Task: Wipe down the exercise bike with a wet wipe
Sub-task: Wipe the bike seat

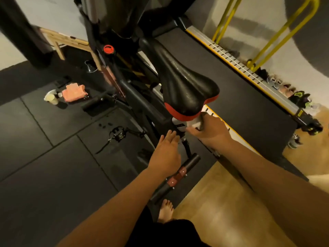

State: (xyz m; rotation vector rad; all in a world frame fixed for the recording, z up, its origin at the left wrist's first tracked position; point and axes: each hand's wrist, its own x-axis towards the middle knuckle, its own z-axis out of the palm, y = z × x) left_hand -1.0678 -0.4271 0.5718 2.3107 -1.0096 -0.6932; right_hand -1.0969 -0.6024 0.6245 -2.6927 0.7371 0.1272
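dark rubber floor mats (44,157) are seen across the left of the view, and wooden flooring is seen at the lower right. a treadmill (240,97) is laid out along the right, its black belt running just beside the exercise bike (142,104), with yellow rails (277,36) raised at its far side. the bike is viewed from behind and above, and its black saddle (183,82), trimmed red at the rear, is placed right in the middle of the picture. a wooden bench (71,41) is set against the far wall on the left. the bike's rear stabiliser bar (178,177) is seen low down, near a bare foot (165,211).

now to the hands: the left hand (166,154) is laid against the frame just below the saddle, fingers straight and pressed together, nothing gripped. the right hand (208,129) is tucked up under the rear edge of the saddle, and the wet wipe (195,123) is pinched there, bunched white between thumb and curled fingers, touching the seat mount.

a row of shoes (288,90) is lined up beyond the treadmill. a pink cloth (73,92) and a pale cup (51,98) are left on the mats, well apart from the hands. a pedal (118,134) is seen left of the frame, and a red knob (108,49) is seen further up it.
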